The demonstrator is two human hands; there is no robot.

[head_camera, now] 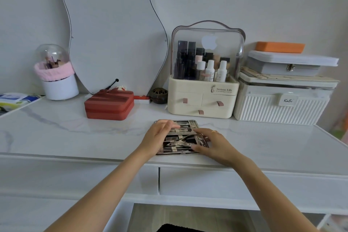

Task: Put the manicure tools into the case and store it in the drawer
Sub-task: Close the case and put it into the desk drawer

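Both hands rest flat with straight fingers on the open case (185,137) by the bench's front edge: left hand (157,135), right hand (212,142). Behind, a cream box (203,98) reads "Serious Life"; a white box (280,107) reads "KaSi".

Bare tabletop (263,143) around open case (185,130)

At the centre of the frame we see the open case (185,138) on the table (75,137), the left hand (159,137) on its left side, the right hand (212,144) on its right. Behind it stands the cosmetics organiser (204,84); stacked boxes (282,88) lie right, the zipped box (109,106) left, the drawer (207,181) below.
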